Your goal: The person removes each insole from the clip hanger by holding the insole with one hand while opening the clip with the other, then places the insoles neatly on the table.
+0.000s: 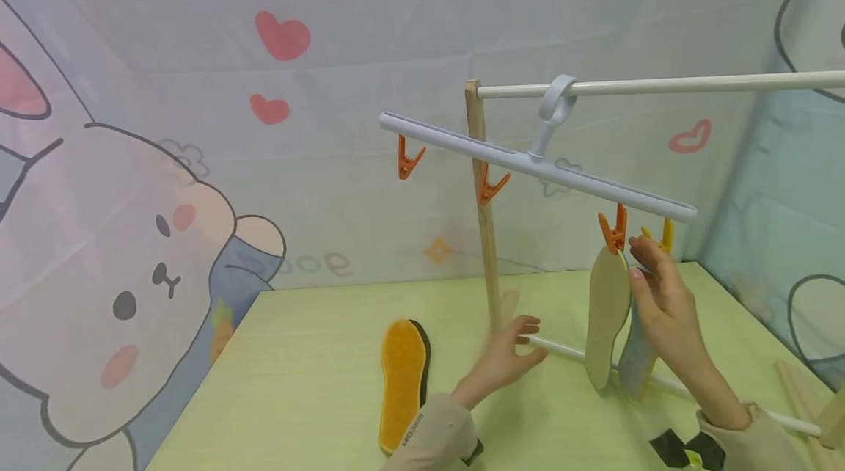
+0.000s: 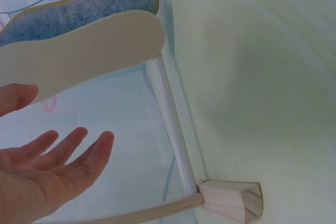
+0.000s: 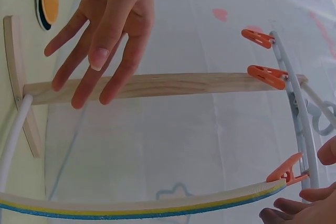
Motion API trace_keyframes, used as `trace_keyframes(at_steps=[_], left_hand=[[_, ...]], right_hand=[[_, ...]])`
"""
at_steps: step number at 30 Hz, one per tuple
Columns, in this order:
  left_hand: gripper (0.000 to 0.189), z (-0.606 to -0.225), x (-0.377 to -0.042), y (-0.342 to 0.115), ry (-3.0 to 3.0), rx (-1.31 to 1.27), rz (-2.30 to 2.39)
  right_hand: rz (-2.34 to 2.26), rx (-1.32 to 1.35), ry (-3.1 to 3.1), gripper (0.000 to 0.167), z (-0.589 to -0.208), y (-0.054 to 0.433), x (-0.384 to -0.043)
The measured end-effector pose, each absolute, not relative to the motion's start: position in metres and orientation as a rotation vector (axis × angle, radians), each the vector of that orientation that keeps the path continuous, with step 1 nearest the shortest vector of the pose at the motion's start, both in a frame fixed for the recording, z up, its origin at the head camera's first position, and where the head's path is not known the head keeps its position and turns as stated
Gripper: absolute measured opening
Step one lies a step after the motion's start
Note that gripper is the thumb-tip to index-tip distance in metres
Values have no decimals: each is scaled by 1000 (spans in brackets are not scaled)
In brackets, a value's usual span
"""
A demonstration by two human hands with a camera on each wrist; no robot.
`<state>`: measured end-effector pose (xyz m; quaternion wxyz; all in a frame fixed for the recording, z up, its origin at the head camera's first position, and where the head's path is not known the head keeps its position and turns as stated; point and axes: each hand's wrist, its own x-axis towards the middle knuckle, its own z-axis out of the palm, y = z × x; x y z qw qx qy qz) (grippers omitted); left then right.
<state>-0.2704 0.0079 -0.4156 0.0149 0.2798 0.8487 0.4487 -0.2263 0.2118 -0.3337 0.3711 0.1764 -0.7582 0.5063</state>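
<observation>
A white clip hanger (image 1: 455, 141) tilts down to the right. From its orange clip (image 1: 615, 229) hangs a cream-faced insole (image 1: 604, 320); beside that, below a yellow clip (image 1: 667, 235), hangs a fuzzy blue-grey insole (image 2: 100, 11). My right hand (image 1: 670, 317) is raised at the tops of both insoles, its thumb and fingers spread apart around nothing. Lower down, my left hand (image 1: 505, 361) hovers to the left of the cream insole, fingers loosely spread and holding nothing. An orange insole (image 1: 401, 379) with a black one showing at its edge lies on the table.
The hanger's hook loops over a white rod (image 1: 660, 84) held by a wooden post (image 1: 487, 251). Two more orange clips (image 1: 406, 159) hang unloaded on the hanger's left half. A lower white bar (image 1: 561, 348) crosses above the green tabletop (image 1: 297, 368), behind the hanging insoles.
</observation>
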Motion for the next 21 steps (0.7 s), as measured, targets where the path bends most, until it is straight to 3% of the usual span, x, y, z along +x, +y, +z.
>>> trace_keyframes(at_steps=[21], left_hand=[[50, -423, -266, 26, 2692, 853, 1248]], right_hand=[[1330, 401, -2086, 49, -323, 208, -242]])
